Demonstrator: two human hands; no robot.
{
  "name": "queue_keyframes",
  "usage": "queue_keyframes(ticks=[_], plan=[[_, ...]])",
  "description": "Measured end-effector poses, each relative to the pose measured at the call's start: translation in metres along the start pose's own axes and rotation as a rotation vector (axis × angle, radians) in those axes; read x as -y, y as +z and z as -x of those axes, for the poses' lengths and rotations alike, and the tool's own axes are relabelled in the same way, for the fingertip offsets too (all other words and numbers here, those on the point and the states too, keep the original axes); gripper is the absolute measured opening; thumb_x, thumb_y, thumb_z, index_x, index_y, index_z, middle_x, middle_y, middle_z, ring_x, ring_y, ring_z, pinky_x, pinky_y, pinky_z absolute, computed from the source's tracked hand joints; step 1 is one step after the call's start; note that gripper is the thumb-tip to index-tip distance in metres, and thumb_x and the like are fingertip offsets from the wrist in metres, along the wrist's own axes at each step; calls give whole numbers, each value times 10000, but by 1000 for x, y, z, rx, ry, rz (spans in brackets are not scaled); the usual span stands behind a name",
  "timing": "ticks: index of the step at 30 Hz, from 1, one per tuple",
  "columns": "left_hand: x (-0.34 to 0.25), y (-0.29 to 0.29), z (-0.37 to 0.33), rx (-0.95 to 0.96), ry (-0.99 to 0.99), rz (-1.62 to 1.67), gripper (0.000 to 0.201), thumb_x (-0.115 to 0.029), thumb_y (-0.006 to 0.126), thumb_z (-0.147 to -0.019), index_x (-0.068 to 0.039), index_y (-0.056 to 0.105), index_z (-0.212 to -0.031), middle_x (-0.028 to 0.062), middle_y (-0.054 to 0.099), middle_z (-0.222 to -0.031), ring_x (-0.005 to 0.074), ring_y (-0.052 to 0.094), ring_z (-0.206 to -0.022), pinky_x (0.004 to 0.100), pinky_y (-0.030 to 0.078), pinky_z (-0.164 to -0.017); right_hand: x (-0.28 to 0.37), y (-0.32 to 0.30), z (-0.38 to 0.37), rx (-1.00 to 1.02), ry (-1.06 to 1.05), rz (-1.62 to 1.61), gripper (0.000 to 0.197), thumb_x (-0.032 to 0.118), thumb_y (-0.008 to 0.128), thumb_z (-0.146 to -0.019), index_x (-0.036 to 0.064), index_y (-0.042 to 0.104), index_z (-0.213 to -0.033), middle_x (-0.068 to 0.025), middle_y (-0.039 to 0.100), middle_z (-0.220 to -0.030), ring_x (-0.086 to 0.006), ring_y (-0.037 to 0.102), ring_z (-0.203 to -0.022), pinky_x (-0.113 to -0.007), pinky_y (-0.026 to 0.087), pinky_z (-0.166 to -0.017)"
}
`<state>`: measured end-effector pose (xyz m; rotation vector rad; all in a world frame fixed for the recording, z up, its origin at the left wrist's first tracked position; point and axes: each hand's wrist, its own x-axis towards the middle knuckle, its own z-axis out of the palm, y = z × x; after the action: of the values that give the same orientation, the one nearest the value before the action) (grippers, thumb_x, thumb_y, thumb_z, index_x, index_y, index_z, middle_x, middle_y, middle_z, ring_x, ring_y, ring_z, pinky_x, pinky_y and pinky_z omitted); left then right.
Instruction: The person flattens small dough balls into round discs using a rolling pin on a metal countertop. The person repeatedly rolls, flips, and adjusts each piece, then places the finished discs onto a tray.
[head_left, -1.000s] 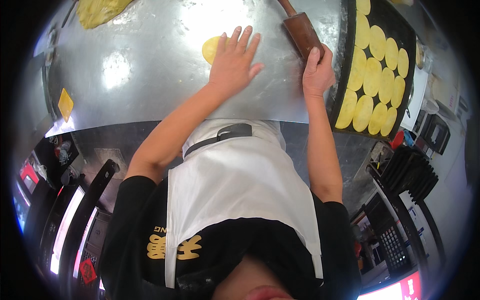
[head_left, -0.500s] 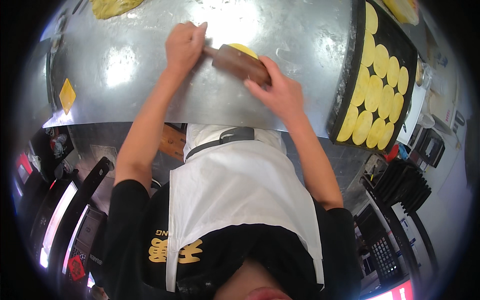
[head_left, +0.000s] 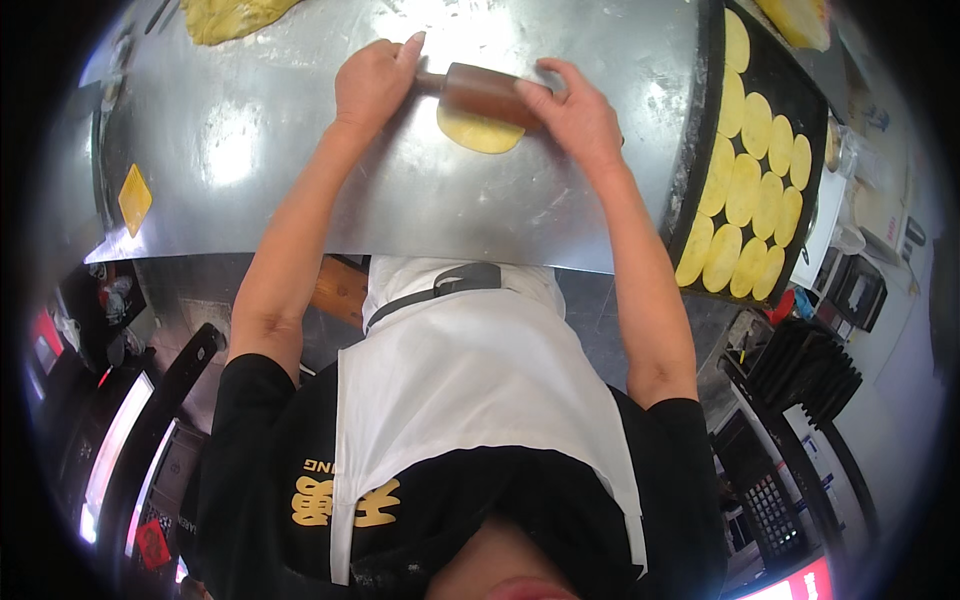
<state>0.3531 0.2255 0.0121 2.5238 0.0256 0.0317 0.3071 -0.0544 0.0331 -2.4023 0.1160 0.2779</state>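
Note:
A thick brown rolling pin (head_left: 482, 90) lies crosswise over a flat yellow piece of dough (head_left: 482, 133) on the metal worktable (head_left: 290, 140). My left hand (head_left: 374, 88) is closed in a fist around the pin's thin left handle, thumb pointing up. At the pin's right end is my right hand (head_left: 580, 115), thumb against the roller and fingers curled on the far side; the right handle is hidden. The dough's rounded near edge shows below the roller, while the pin covers its far part.
At the right, a dark tray (head_left: 785, 92) holds rows of flat yellow dough ovals (head_left: 743, 188). A large yellow dough mass (head_left: 228, 18) sits at the far left. A yellow diamond-shaped piece (head_left: 135, 200) lies near the table's left end. The table's near edge runs in front of my apron (head_left: 470, 370).
The rolling pin has moved away from me and turned more level. The dough now shows on its near side instead of its far side. My right hand has moved farther out with it.

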Motion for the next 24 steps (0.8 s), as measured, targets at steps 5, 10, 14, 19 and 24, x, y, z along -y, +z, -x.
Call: queue_keyframes(ticks=[5,10,14,19,24], plan=[[-14,18,26,-67,22,304,476,-242,791,-952,18,650,-1325,210,738,-1115,402,689,-1025,464,550,-934,-46,-20,5,-226,362,-558,527,499,601,-1077,64,680,-1365,-155,767,-1146,-294,748,-896,-387,576,-861],[-49,38,57,223,4,91,410,-205,916,-788,9,702,-1064,219,696,-1037,397,651,-968,500,522,-867,-94,-20,43,-530,302,-277,532,475,568,-1103,36,628,-1398,-135,743,-1020,-227,701,-792,-391,558,-781],[-54,23,53,242,-13,136,281,-179,889,-828,-7,724,-978,183,717,-954,312,688,-898,428,549,-819,-83,-32,58,-514,353,-287,531,487,581,-1095,54,625,-1399,-144,777,-1014,-290,724,-850,-420,554,-801],[-53,-8,-13,42,-44,382,242,-182,834,-869,-15,708,-990,193,739,-952,366,718,-893,438,568,-815,-97,-19,57,-576,294,-149,520,483,613,-1080,67,632,-1390,-155,778,-1005,-318,737,-871,-426,561,-811],[-42,-11,-160,-529,621,-84,121,-36,709,-888,-63,595,-918,116,661,-916,329,660,-850,448,536,-724,-90,-19,54,-590,262,-154,523,491,607,-1080,73,631,-1392,-166,782,-1028,-337,753,-925,-433,570,-844]])
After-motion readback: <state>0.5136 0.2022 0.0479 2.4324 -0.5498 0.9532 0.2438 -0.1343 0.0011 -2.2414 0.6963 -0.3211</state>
